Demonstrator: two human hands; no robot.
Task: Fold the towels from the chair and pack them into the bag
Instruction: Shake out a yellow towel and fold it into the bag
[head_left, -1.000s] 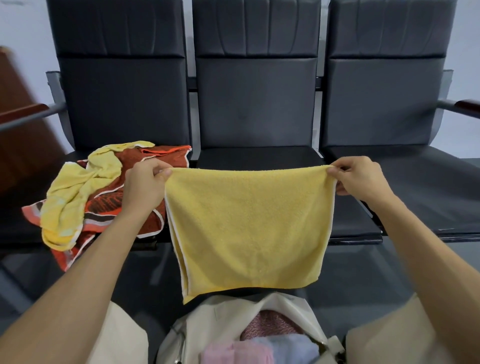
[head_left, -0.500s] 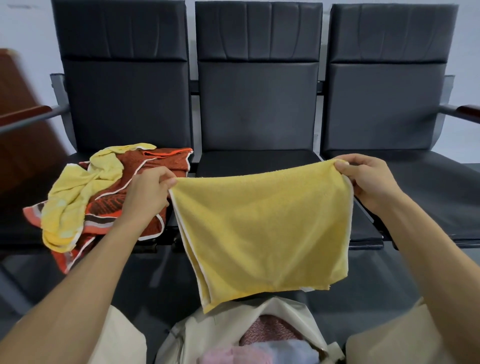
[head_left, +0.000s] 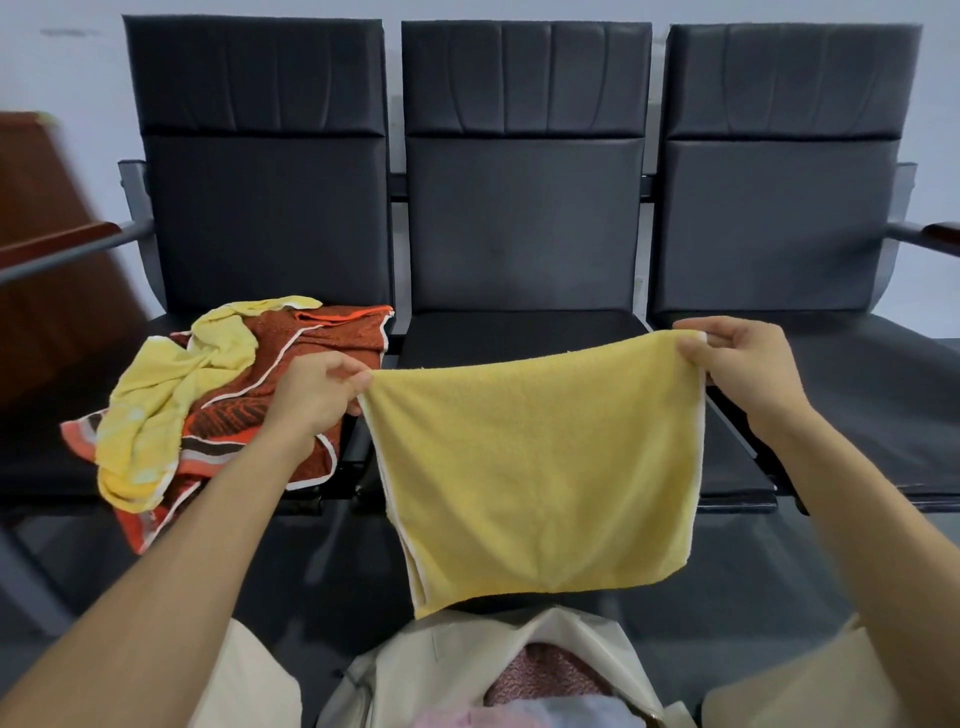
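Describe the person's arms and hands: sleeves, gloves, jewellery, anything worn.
The left hand and right hand are bare: no gloves, rings or watch. The left forearm and right forearm are uncovered down to the frame edge; no sleeve, bracelet or marking shows.

Bare along both forearms, from left hand (head_left: 317, 395) and right hand (head_left: 748, 369) back to the near edge. Dressed in plain cream cloth (head_left: 249, 680), showing over each knee, near left and near right.
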